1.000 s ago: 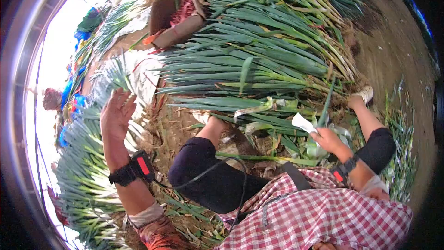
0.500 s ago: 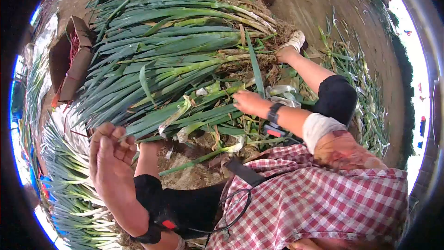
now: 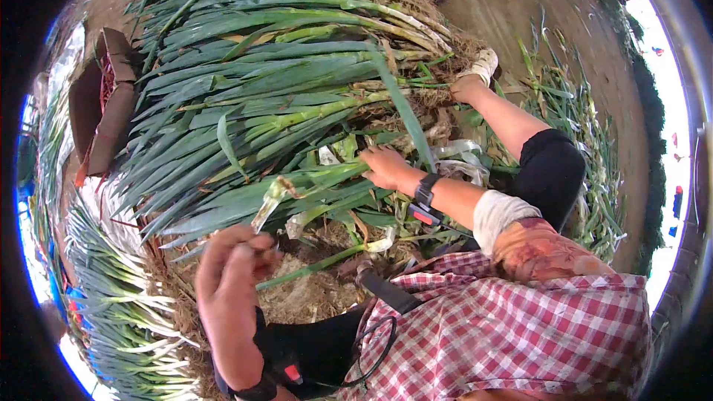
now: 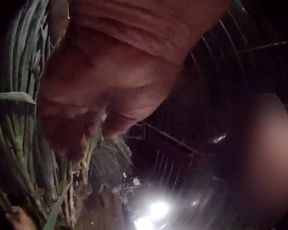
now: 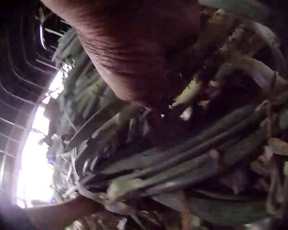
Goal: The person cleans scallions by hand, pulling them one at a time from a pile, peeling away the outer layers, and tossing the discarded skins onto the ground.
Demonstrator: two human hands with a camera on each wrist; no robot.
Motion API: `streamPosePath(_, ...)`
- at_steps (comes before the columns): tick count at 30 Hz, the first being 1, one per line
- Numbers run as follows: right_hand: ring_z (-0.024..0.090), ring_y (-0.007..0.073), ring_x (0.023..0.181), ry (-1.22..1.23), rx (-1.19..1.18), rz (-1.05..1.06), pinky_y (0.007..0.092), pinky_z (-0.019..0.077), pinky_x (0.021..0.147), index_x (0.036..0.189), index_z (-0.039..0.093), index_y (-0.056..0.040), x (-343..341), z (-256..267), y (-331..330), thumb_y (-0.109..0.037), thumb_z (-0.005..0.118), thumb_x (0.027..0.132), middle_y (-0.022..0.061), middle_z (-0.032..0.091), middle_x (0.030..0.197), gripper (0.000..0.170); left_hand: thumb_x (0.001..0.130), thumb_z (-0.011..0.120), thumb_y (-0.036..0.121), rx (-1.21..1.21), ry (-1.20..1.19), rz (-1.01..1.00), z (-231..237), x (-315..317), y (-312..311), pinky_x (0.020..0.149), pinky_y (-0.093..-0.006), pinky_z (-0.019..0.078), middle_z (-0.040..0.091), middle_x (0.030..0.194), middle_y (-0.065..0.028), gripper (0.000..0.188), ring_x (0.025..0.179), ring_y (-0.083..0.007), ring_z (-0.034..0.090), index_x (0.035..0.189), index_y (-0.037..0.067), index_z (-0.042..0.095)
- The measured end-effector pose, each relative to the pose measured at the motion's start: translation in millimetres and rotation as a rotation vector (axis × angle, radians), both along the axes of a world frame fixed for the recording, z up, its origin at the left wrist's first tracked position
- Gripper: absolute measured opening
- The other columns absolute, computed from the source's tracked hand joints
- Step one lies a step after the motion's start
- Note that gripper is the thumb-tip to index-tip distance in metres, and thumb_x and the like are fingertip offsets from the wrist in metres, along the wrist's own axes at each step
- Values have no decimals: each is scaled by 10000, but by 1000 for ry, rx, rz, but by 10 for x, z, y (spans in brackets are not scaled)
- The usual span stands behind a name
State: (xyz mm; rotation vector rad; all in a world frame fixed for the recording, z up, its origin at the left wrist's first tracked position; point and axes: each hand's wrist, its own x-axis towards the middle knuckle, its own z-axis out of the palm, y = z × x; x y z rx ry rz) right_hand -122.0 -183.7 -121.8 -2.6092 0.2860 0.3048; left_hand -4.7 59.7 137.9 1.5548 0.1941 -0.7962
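In the head view, my right hand reaches into the pile of long green onions and grips the pale end of a green onion, whose leaves point left. The right wrist view shows the back part of this hand over green stalks; its fingertips are hidden. My left hand is raised at the lower left, fingers loosely bent, nothing visible in it. In the left wrist view the palm is close to the camera, with onion leaves beyond.
A cardboard box with red strips stands at the left. Trimmed onions with white stems lie in a row at the lower left. Peeled scraps lie by the right knee, more leaves at the right.
The head view has swung right. My right hand moved from holding a white item to the onions, and an onion there has shifted left. My left hand's fingers have bent inward.
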Motion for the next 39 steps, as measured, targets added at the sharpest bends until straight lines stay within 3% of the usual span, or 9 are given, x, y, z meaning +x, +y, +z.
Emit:
streamPosePath(5,506,308,855,-102,306,52,393,415,695,930,475,-31,343,902,262,-209,602,714,146,492,866,307,836,499,126,187,57,-506,-328,-240,-134,642,-231,430,563,862,-66,231,760,-127,545,1008,-28,499)
streamPosePath(8,499,340,825,-376,414,84,401,418,670,940,469,-34,420,1272,667,-154,567,727,146,476,875,263,837,523,188,164,-80,-436,-656,-353,-222,636,-226,421,546,912,-67,299,809,-123,528,1045,-22,480)
streamPosePath(13,512,368,795,-504,446,13,412,421,639,1050,402,-57,427,1542,990,-82,559,713,168,486,897,373,834,522,237,-62,-179,574,-694,-104,-473,605,-281,440,533,908,-90,340,744,-165,533,1034,-29,452)
streamPosePath(17,546,328,805,23,505,74,385,426,654,1033,468,-63,-43,1374,421,-106,591,708,156,545,869,350,838,509,218,-271,-394,481,-617,274,-270,600,-315,458,537,850,-97,278,684,-182,544,986,-10,451)
streamPosePath(21,554,324,788,-206,553,-133,397,427,674,944,545,-65,-283,1003,118,-181,583,714,162,565,859,260,847,493,212,-181,-566,577,-605,538,-477,514,-298,438,525,734,-87,241,619,-163,520,965,10,432)
streamPosePath(28,559,323,798,519,-49,-52,422,434,669,871,567,-35,-945,364,-335,-85,533,699,152,570,820,183,859,453,265,-420,-405,505,-343,904,-702,429,-270,382,528,701,-86,240,504,-152,459,895,28,442)
streamPosePath(29,554,336,792,195,-167,-155,402,442,677,894,553,-22,-760,667,-274,-94,529,710,153,570,830,200,857,456,268,-416,-321,467,-406,942,-702,429,-270,382,528,690,-86,242,506,-155,464,895,29,448)
streamPosePath(33,548,349,811,-231,518,-330,399,433,718,1004,506,-31,-267,1398,13,-248,555,763,189,565,881,328,859,444,291,-433,-76,504,-1161,843,-823,433,-274,387,525,664,-76,247,498,-155,460,860,46,479)
streamPosePath(39,561,348,734,27,610,-339,426,432,642,1002,471,-3,-455,1511,595,-407,454,824,216,571,790,441,866,437,264,-424,169,533,-1722,358,-912,457,-298,430,536,717,-98,256,537,-198,510,893,14,485)
